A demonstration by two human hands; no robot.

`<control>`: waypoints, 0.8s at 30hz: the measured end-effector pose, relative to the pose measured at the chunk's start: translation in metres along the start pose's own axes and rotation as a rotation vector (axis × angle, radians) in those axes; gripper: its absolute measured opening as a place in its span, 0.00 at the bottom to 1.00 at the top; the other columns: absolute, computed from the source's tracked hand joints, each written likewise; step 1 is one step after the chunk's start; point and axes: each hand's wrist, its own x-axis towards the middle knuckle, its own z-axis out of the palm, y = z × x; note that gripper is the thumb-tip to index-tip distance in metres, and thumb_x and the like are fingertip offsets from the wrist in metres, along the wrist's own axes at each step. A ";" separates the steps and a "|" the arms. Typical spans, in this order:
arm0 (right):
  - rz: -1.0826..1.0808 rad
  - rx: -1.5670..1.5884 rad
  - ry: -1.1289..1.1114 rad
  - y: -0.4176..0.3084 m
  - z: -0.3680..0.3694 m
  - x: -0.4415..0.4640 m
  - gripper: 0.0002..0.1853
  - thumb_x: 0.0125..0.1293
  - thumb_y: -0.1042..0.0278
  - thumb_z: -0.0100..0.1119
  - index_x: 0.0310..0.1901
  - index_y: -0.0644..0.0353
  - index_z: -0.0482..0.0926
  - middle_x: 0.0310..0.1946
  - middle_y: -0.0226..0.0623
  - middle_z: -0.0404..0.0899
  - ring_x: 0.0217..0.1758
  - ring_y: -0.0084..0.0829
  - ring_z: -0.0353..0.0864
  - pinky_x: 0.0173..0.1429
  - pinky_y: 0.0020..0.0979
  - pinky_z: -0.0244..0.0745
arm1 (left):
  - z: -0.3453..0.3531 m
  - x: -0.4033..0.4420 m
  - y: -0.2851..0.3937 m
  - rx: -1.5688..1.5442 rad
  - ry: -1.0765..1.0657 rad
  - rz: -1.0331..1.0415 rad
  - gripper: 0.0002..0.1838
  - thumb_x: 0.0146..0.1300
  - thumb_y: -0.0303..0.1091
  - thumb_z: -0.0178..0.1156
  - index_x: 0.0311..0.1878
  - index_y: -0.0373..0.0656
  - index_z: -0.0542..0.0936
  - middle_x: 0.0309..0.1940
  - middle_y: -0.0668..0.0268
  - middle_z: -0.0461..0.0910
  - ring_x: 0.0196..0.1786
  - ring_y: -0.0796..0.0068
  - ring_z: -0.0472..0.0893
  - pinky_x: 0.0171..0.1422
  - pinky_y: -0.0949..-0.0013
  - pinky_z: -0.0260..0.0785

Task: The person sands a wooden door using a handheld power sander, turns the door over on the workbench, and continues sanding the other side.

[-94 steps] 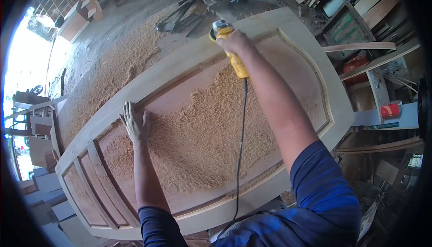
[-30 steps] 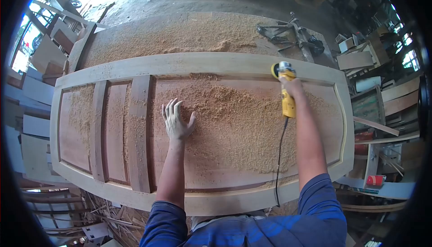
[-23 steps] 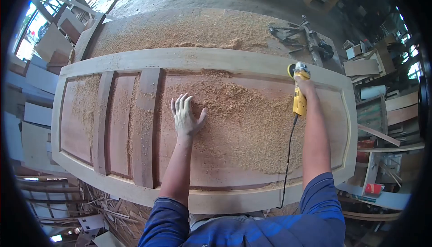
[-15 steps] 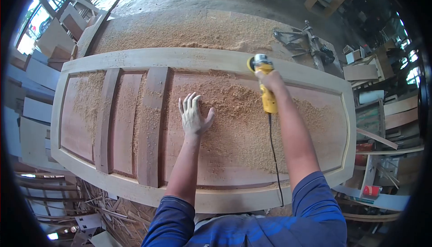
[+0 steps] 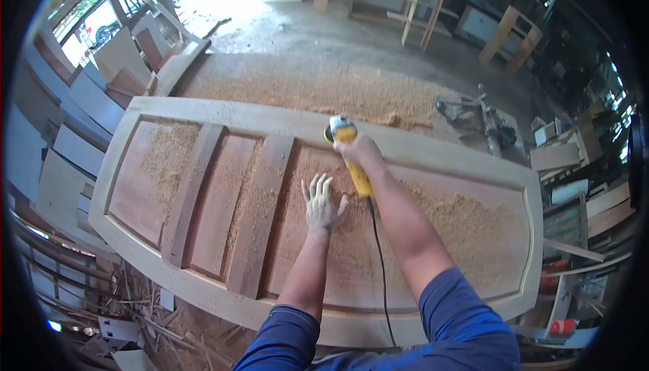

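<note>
A yellow angle grinder [image 5: 357,176] with a silver head is gripped in my right hand [image 5: 360,150]. Its head is at the far rail of a wooden panel door [image 5: 307,123], and its black cord [image 5: 380,256] trails back toward my body. My left hand [image 5: 320,203], dusty and with fingers spread, is over the door's large reddish panel, just right of a darker crosspiece [image 5: 260,215]. Whether its palm presses on the wood I cannot tell. Sawdust [image 5: 460,219] covers much of the recessed panels. The grinder's disc is mostly hidden.
Beyond the door lies a sawdust-strewn board [image 5: 270,83] with a dark metal clamp-like tool [image 5: 487,124]. Wooden sheets [image 5: 81,151] lean at the left. Scrap wood [image 5: 172,327] litters the floor at lower left. Offcuts and a red can [image 5: 562,327] are on the right.
My right hand has moved the grinder left along the far rail, closer to my left hand. The view has tilted up and shifted, showing more of the workshop floor.
</note>
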 end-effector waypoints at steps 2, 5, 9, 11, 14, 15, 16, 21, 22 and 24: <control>-0.040 0.105 0.072 0.018 -0.010 -0.034 0.30 0.62 0.41 0.75 0.52 0.63 0.91 0.45 0.52 0.93 0.49 0.46 0.95 0.57 0.43 0.86 | 0.003 0.000 -0.001 0.016 0.008 -0.010 0.37 0.65 0.53 0.70 0.72 0.42 0.74 0.75 0.56 0.74 0.86 0.54 0.62 0.96 0.38 0.31; 0.031 0.394 0.096 0.048 -0.041 -0.107 0.22 0.65 0.50 0.77 0.46 0.64 0.91 0.37 0.44 0.92 0.39 0.36 0.93 0.46 0.40 0.86 | 0.001 -0.002 -0.004 -0.051 0.001 -0.017 0.38 0.65 0.54 0.71 0.72 0.43 0.75 0.74 0.57 0.75 0.87 0.56 0.61 0.96 0.38 0.28; 0.112 0.612 0.267 0.101 -0.058 -0.193 0.25 0.67 0.50 0.77 0.50 0.67 0.89 0.39 0.41 0.92 0.38 0.32 0.93 0.46 0.39 0.87 | -0.028 -0.042 0.033 -0.592 -0.206 0.012 0.41 0.67 0.48 0.74 0.77 0.37 0.72 0.69 0.53 0.81 0.70 0.52 0.82 0.81 0.49 0.69; 0.171 0.776 0.335 0.140 -0.048 -0.216 0.23 0.69 0.52 0.76 0.52 0.66 0.89 0.40 0.38 0.91 0.38 0.30 0.92 0.46 0.38 0.86 | -0.072 -0.100 0.093 -0.862 -0.464 0.181 0.47 0.68 0.43 0.75 0.84 0.34 0.63 0.64 0.46 0.84 0.61 0.52 0.87 0.68 0.53 0.80; 0.203 0.945 0.387 0.169 -0.036 -0.276 0.24 0.70 0.53 0.75 0.56 0.66 0.87 0.43 0.36 0.89 0.39 0.29 0.90 0.46 0.36 0.85 | -0.103 -0.185 0.142 -0.969 -0.561 0.220 0.55 0.70 0.40 0.76 0.90 0.37 0.51 0.67 0.45 0.83 0.63 0.48 0.87 0.70 0.54 0.78; 0.193 0.986 0.399 0.164 -0.038 -0.296 0.25 0.71 0.53 0.75 0.57 0.66 0.86 0.44 0.35 0.89 0.40 0.29 0.89 0.46 0.35 0.85 | -0.108 -0.206 0.148 -0.983 -0.532 0.215 0.56 0.71 0.40 0.74 0.91 0.38 0.48 0.67 0.44 0.83 0.63 0.49 0.88 0.70 0.53 0.78; 0.245 1.030 0.318 0.156 -0.046 -0.323 0.25 0.71 0.53 0.75 0.60 0.65 0.85 0.44 0.35 0.87 0.42 0.28 0.88 0.47 0.34 0.84 | -0.109 -0.220 0.146 -1.005 -0.566 0.222 0.55 0.72 0.34 0.70 0.91 0.37 0.43 0.64 0.39 0.83 0.62 0.44 0.88 0.68 0.51 0.79; 0.263 1.107 0.428 0.173 -0.020 -0.384 0.25 0.73 0.53 0.73 0.60 0.65 0.85 0.47 0.35 0.85 0.41 0.27 0.86 0.45 0.35 0.84 | -0.152 -0.259 0.143 -0.805 -0.697 0.199 0.52 0.68 0.28 0.63 0.90 0.37 0.45 0.52 0.32 0.84 0.55 0.31 0.86 0.57 0.40 0.76; 0.251 1.123 0.445 0.171 -0.016 -0.395 0.25 0.73 0.52 0.73 0.60 0.65 0.84 0.47 0.35 0.85 0.41 0.27 0.86 0.45 0.35 0.84 | -0.156 -0.266 0.141 -0.805 -0.691 0.207 0.53 0.68 0.28 0.64 0.90 0.37 0.45 0.52 0.33 0.85 0.55 0.31 0.86 0.57 0.40 0.76; 0.254 1.116 0.446 0.178 -0.006 -0.409 0.26 0.73 0.52 0.73 0.62 0.65 0.83 0.46 0.34 0.85 0.42 0.27 0.87 0.46 0.34 0.85 | -0.163 -0.282 0.140 -0.807 -0.672 0.194 0.54 0.65 0.28 0.65 0.91 0.40 0.46 0.52 0.34 0.85 0.54 0.31 0.86 0.57 0.40 0.77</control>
